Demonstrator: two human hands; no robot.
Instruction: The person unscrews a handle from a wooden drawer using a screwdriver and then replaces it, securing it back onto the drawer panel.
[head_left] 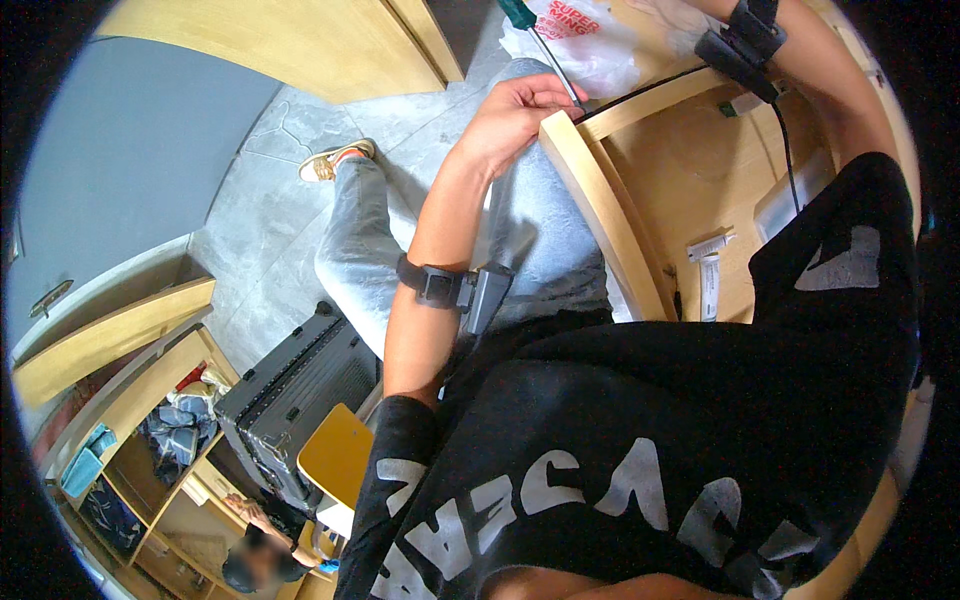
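My left hand [520,115] is at the near-left corner of a pale wooden drawer [625,225], its fingers closed round the lower metal shaft of a screwdriver [555,60]. The tool slants up and left to a dark green handle, cut off by the top edge. Whatever its tip touches is hidden by the fingertips. My right hand [675,22] lies beyond the drawer's far side, blurred and partly out of the picture, so its grip does not show. A thin black strip [640,92] runs along the drawer's upper rim between both hands.
Inside the drawer lie small white tubes [709,275] and a clear plastic box [795,200]. A white plastic bag [585,45] is behind the screwdriver. At lower left stand a dark suitcase [290,400], a yellow chair [335,455] and open shelves [150,480], with another person [265,560] beside them.
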